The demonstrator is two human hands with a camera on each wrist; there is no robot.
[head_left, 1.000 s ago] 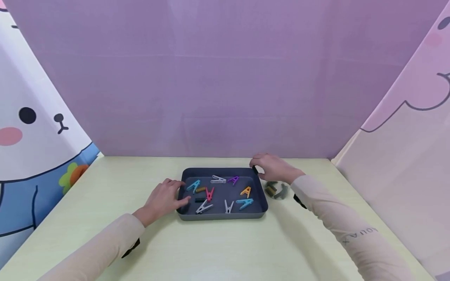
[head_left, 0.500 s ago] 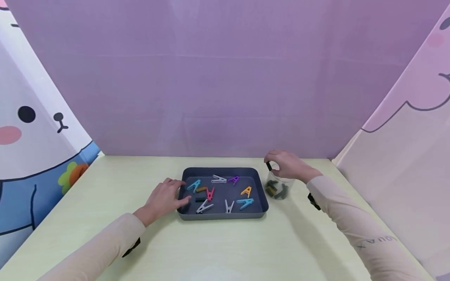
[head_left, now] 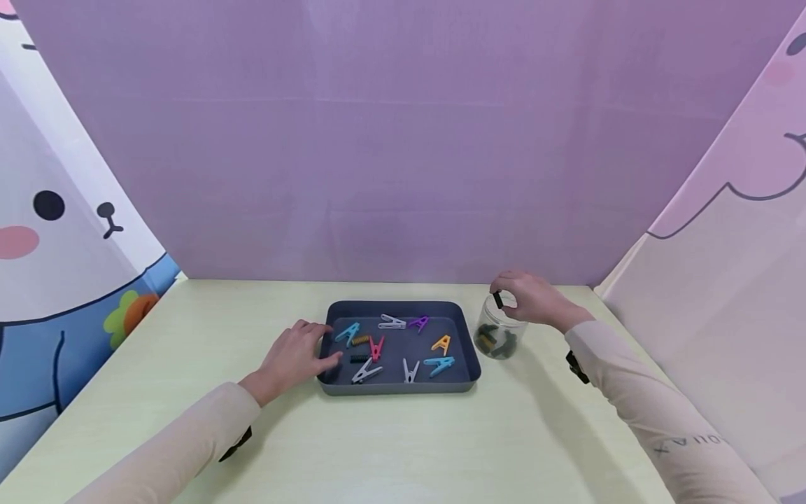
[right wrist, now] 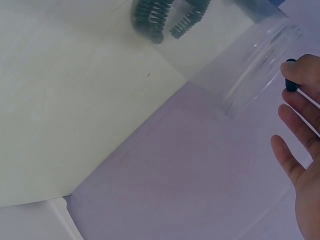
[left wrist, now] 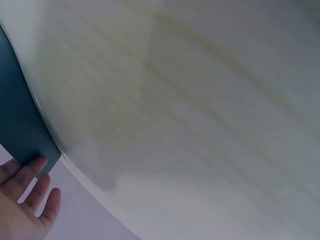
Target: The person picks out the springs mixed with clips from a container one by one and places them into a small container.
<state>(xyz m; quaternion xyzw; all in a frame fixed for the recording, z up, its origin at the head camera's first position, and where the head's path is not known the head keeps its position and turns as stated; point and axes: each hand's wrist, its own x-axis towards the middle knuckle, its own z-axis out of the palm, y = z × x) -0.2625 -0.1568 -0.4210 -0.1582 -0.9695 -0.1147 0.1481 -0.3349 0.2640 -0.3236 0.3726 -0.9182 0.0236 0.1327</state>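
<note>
My right hand (head_left: 532, 299) pinches a small black claw clip (right wrist: 291, 75) between thumb and forefinger, at the mouth of a clear jar (head_left: 506, 327). Inside the jar, dark toothed claw clips (right wrist: 155, 20) and a gold one lie at the bottom. My left hand (head_left: 301, 358) rests on the left side of a grey tray (head_left: 403, 387), fingers spread, fingertips at its rim. In the tray lie a gold claw clip (head_left: 360, 340), a black claw clip (head_left: 359, 358) and several clothespins, among them a red clothespin (head_left: 376, 348) and an orange clothespin (head_left: 441, 344).
Pale tabletop (head_left: 403, 448) surrounds the tray and jar. Behind stands a purple cloth wall (head_left: 403, 175), with cartoon-printed cloth (head_left: 75, 266) on the left and a pink and white one (head_left: 743, 280) on the right. The jar stands just right of the tray.
My right hand has moved right with the black claw clip, from the tray's back right corner to the jar mouth. The left hand and tray have stayed in place.
</note>
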